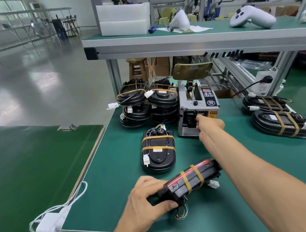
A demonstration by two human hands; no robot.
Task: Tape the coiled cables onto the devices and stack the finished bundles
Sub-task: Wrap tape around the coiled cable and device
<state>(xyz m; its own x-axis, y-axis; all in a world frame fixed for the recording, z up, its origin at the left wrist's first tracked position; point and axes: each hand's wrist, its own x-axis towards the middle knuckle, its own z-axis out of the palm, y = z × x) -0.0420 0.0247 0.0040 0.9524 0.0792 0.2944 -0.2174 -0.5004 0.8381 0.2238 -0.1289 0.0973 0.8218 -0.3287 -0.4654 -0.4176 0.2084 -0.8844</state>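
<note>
My left hand (149, 199) grips a black device (192, 181) with a red strip, tilted on its edge at the near side of the green bench; two brown tape bands wrap it and coloured wires hang from its end. My right hand (208, 125) reaches to the outlet of the grey tape dispenser (197, 108), fingers curled at the slot; whether it pinches tape is hidden. Another taped device (158, 150) lies flat between them. Finished bundles stand in two stacks (147, 101) left of the dispenser.
Two more taped devices (277, 118) lie at the right edge of the bench. A shelf (196, 37) overhangs the back, carrying white boxes and a white controller. White cables and adapters (51, 224) lie on the neighbouring green table at left.
</note>
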